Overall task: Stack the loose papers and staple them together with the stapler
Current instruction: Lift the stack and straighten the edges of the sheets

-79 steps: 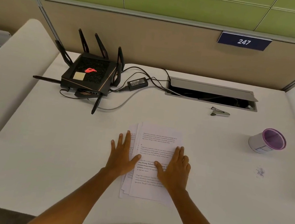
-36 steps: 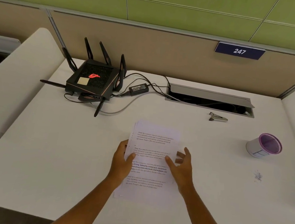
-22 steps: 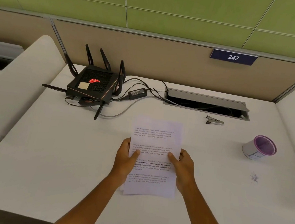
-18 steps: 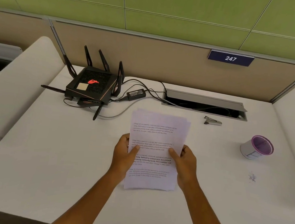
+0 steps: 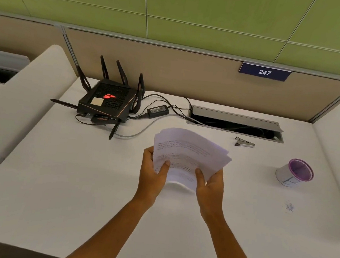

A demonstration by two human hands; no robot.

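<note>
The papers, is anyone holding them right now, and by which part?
Yes. Both hands hold the stack of papers off the desk by its lower part: the left hand on the left edge, the right hand on the right edge, thumbs on top.

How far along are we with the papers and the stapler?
Gathered: the papers are one bundle, off the desk. In hand: the left hand and right hand grip its sides, but the top edges are fanned, not squared. Left: squaring up and stapling; the stapler lies untouched by the cable slot.
</note>
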